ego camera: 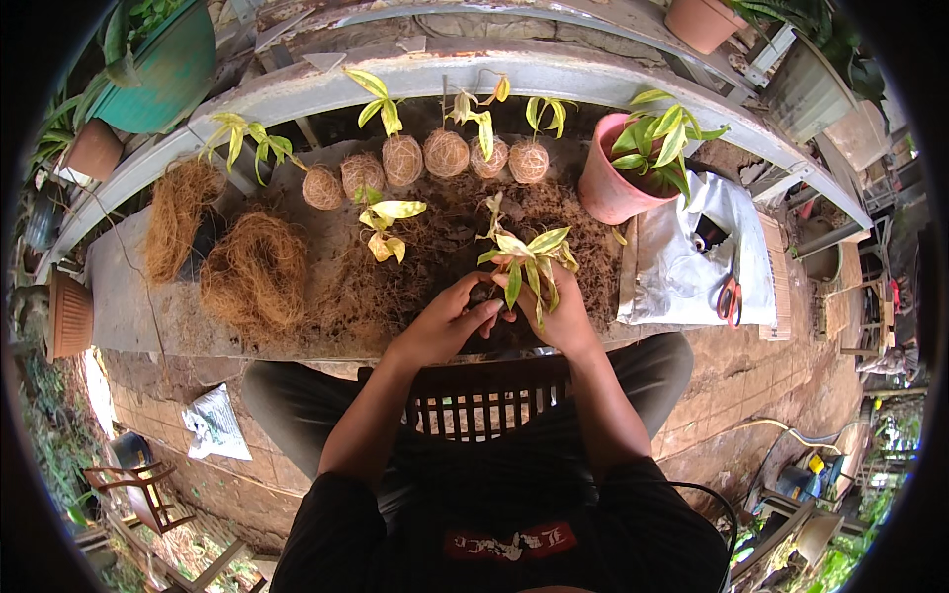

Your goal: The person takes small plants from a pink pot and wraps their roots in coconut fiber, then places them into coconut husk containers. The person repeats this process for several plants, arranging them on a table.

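Near the table's front edge, my right hand (552, 307) is closed around the lower stems of a variegated leafy plant (530, 259), its leaves hanging over the fingers. My left hand (463, 315) touches the base of this plant from the left, fingers bent; what lies between the fingertips is hidden. Beneath and beyond both hands spreads loose dark soil with root fibres (437, 244). Several round fibre-wrapped root balls (446, 153) stand in a row behind it, most with variegated plants growing from them. A yellowish cutting (385, 222) hangs in front of the row.
Two heaps of brown coconut fibre (256, 274) lie at left. A pink pot (604, 174) with a plant stands right of the soil. Farther right, red-handled scissors (729, 300) rest on a white plastic sack (660, 274). A metal rail (474, 70) runs behind the table.
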A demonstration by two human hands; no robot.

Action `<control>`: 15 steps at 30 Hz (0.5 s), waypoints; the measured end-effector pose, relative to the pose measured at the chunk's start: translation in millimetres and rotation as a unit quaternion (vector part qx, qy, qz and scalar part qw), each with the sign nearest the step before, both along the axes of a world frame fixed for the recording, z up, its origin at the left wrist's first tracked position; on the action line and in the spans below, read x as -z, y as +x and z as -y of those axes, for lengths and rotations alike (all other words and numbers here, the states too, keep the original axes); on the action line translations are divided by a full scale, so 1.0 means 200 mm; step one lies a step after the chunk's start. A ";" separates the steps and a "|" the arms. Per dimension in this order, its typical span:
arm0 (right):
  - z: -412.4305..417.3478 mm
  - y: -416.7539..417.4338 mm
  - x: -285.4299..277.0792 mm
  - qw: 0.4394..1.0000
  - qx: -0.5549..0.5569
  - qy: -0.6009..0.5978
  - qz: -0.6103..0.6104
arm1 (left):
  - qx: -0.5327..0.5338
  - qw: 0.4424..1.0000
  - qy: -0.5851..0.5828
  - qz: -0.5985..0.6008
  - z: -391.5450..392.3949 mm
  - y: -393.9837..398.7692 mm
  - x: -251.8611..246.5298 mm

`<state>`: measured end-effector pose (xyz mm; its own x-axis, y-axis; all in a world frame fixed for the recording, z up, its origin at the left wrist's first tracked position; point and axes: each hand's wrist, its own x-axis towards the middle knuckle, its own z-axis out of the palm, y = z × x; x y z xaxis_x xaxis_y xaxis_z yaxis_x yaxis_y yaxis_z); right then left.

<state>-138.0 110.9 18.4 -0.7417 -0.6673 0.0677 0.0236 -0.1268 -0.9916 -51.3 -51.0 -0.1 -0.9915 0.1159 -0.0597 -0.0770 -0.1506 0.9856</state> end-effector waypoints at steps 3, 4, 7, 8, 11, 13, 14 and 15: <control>0.00 0.00 -0.03 1.000 0.007 0.007 0.004 | -0.003 1.000 0.002 0.001 -0.01 0.00 -0.01; 0.00 0.00 -0.03 1.000 0.006 0.015 -0.005 | -0.005 1.000 0.006 0.003 -0.01 0.00 -0.01; 0.01 0.01 -0.06 0.999 0.016 0.039 -0.014 | -0.028 1.000 -0.003 -0.012 -0.02 0.00 -0.01; 0.01 0.01 -0.06 0.999 -0.001 0.029 -0.019 | -0.039 0.999 -0.009 -0.020 -0.02 0.00 -0.01; 0.04 0.01 -0.06 0.998 -0.053 0.006 -0.016 | -0.058 0.997 0.012 -0.043 0.00 0.00 0.05; 0.04 0.00 -0.01 0.997 -0.083 0.003 0.007 | -0.066 0.997 0.001 -0.030 -0.01 0.00 0.04; 0.03 -0.01 0.01 0.996 -0.084 0.006 -0.004 | -0.070 0.997 -0.005 -0.023 -0.01 -0.01 0.03; 0.03 -0.01 0.02 0.996 -0.086 0.008 -0.015 | -0.068 0.997 0.002 -0.028 -0.01 -0.01 0.03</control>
